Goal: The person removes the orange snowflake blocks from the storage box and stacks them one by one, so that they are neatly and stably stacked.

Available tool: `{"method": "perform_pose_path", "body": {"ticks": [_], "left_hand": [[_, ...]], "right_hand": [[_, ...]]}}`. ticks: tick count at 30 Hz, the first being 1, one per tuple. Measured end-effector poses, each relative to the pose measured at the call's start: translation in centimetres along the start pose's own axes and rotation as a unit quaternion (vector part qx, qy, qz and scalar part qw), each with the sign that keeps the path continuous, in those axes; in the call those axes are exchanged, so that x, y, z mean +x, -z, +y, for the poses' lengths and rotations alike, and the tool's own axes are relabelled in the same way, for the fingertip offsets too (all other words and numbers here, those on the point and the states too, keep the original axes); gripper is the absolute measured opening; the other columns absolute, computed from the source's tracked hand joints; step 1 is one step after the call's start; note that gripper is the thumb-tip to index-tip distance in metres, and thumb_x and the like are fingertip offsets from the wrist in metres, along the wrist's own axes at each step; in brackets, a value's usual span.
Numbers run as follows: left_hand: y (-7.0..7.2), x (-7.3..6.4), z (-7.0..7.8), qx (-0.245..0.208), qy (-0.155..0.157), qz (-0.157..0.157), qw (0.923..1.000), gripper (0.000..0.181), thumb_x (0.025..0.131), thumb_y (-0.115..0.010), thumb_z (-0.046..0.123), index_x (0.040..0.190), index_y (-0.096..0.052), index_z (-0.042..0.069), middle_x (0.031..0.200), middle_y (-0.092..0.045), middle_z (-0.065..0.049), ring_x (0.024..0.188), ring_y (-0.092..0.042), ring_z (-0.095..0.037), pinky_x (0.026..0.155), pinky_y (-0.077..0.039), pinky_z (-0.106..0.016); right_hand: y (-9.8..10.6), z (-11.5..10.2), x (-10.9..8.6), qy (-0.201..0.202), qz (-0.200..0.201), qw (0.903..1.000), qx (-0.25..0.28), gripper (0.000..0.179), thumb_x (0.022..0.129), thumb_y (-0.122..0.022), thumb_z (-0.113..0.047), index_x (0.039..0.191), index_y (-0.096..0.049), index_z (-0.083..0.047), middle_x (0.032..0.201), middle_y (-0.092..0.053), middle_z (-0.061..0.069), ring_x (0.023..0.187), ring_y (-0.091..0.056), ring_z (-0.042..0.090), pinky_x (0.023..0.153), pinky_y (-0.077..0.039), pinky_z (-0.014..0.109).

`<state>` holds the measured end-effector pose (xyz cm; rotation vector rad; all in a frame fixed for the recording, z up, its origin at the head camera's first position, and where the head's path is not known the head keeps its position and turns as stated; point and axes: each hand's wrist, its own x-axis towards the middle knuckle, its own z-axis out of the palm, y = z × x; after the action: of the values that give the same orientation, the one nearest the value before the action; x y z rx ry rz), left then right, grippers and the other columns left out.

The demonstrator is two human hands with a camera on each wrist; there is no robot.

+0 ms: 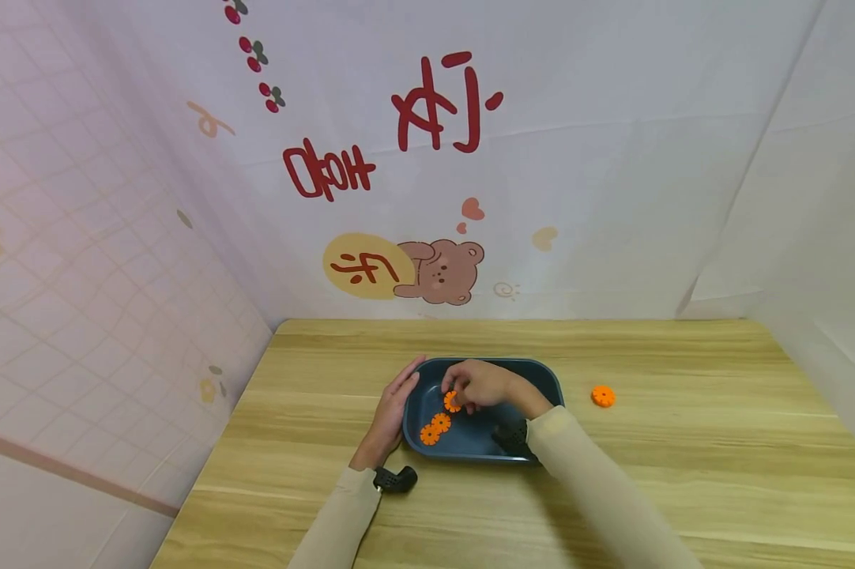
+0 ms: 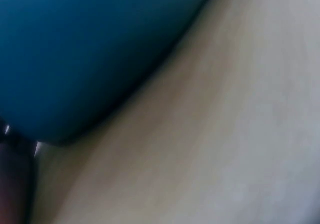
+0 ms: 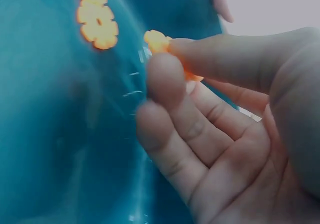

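Note:
A dark blue rectangular tray [image 1: 473, 439] stands on the table. My left hand [image 1: 390, 415] rests along its left end with fingers straight, touching the outer wall. Over the inside of the tray, my right hand [image 1: 483, 383] pinches an orange notched disc [image 3: 156, 40] between thumb and fingers; the fingers cover part of it. Two more orange notched discs [image 1: 435, 429] lie touching or overlapping on the tray floor at the left. In the left wrist view, the tray's blue wall [image 2: 90, 48] fills the upper left, blurred, and the fingers cannot be made out clearly.
Right of the tray, another orange notched disc [image 1: 603, 396], possibly more than one stacked, lies on the wood-grain table [image 1: 683, 442]. A printed white cloth [image 1: 598, 174] hangs behind the table's far edge and along both sides.

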<state>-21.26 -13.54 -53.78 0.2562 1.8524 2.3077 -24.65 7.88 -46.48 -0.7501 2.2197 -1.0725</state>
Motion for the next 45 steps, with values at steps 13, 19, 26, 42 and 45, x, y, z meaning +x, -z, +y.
{"method": "perform_pose_path", "body": {"ticks": [13,19,26,42,45], "left_hand": [[0.0,-0.2,0.1,0.014,-0.001,0.001,0.9999,0.053,0.105,-0.048,0.039,0.151,-0.043,0.014,0.159,-0.034,-0.001,0.146,-0.031,-0.022,0.119,-0.026,-0.045],[0.1,-0.2,0.0,0.011,0.001,0.002,0.9999,0.055,0.104,-0.048,0.038,0.152,-0.041,0.012,0.160,-0.033,-0.001,0.146,-0.030,-0.022,0.119,-0.026,-0.045],[0.1,-0.3,0.1,0.011,-0.001,0.003,0.9999,0.055,0.104,-0.049,0.038,0.152,-0.042,0.012,0.160,-0.034,-0.001,0.146,-0.030,-0.022,0.119,-0.025,-0.045],[0.0,-0.2,0.1,0.012,-0.004,-0.001,0.9999,0.058,0.104,-0.049,0.039,0.153,-0.039,0.009,0.161,-0.031,-0.003,0.147,-0.029,-0.022,0.119,-0.025,-0.045],[0.0,-0.2,0.1,0.012,-0.003,0.000,0.9999,0.058,0.104,-0.049,0.038,0.153,-0.039,0.009,0.161,-0.031,-0.003,0.147,-0.029,-0.022,0.119,-0.025,-0.045]], "right_hand": [[1.6,-0.2,-2.2,0.030,-0.004,0.9987,0.041,0.030,0.092,-0.054,0.004,0.118,-0.067,0.002,0.088,-0.067,0.010,0.073,-0.070,0.026,0.074,-0.059,0.046],[2.4,0.0,-3.2,0.053,-0.013,0.9950,0.083,0.037,0.088,-0.050,0.012,0.123,-0.062,0.007,0.091,-0.068,0.017,0.084,-0.070,0.039,0.078,-0.059,0.047],[3.2,0.6,-4.1,0.037,0.003,0.9908,0.130,0.039,0.087,-0.062,0.006,0.126,-0.057,0.008,0.096,-0.068,0.016,0.092,-0.071,0.036,0.083,-0.058,0.041],[5.1,2.0,-8.2,0.090,0.039,0.9835,0.152,0.037,0.093,-0.060,0.001,0.129,-0.056,0.009,0.086,-0.060,0.016,0.094,-0.069,0.043,0.082,-0.059,0.040],[5.4,2.6,-9.0,0.098,0.061,0.9861,0.119,0.035,0.093,-0.063,-0.003,0.127,-0.059,0.005,0.088,-0.060,0.016,0.084,-0.070,0.030,0.075,-0.059,0.041]]}}
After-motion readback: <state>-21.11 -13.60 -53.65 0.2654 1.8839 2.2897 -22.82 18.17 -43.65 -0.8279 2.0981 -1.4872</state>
